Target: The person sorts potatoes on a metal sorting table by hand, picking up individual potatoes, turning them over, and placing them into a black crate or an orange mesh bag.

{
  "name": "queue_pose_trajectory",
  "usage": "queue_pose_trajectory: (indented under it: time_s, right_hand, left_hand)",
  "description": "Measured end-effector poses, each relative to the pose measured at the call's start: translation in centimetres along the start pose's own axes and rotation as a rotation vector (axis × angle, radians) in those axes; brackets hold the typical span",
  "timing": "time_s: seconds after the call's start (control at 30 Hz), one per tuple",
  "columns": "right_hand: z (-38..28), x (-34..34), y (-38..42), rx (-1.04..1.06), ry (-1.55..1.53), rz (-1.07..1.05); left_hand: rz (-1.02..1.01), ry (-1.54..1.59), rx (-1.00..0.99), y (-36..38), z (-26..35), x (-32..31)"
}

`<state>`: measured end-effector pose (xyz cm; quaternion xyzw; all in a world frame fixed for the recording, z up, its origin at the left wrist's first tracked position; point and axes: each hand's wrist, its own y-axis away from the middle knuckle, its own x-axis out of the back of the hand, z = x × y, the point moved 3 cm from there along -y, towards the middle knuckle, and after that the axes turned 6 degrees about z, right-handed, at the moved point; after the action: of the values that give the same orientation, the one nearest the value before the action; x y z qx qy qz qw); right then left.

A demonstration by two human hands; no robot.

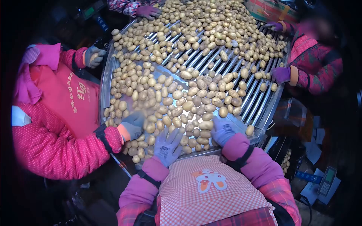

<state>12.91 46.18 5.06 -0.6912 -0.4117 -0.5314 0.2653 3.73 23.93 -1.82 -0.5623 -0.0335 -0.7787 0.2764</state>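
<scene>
Across metal bars (253, 100) lie rounded yellowish-brown potatoes (177, 95).

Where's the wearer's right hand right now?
Head view, just below and right of centre: the gloved right hand is beside potatoes at the metal table's near end, right of the left hand.

Potatoes (201, 93): smooth skins, mostly matt, a few look slightly glossy. Bars (260, 100) are shiny bare metal; rim (105, 84) looks like duller metal. Left glove (167, 147) and right glove (224, 132): matt cloth. Checked apron (177, 192) is cloth, creased, soft sheen. Red apron (71, 107) looks smooth. Box (269, 10): printed cardboard. Keypad device (327, 181): plastic. Sheet (313, 151) looks like paper.
</scene>
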Motion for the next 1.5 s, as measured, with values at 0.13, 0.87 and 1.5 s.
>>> queue_pose_trajectory:
  time_s: [0.13, 0.87, 1.5]
  right_hand:
    - [3.1, -3.5, -2.8, 0.013, -0.138, 0.035]
    - [2.2, -1.0, -3.4, 0.055, -0.668, 0.201]
    - [10.3, 0.9, -7.1, -0.350, -0.924, -0.101]
  left_hand:
    - [0.020, -0.117, 0.092, 0.2, -1.4, 0.2]
    - [-0.129, 2.010, 1.131, -6.6, 2.7, -0.2]
    - [-0.239, 1.821, 0.950, -8.3, 5.0, 3.1]
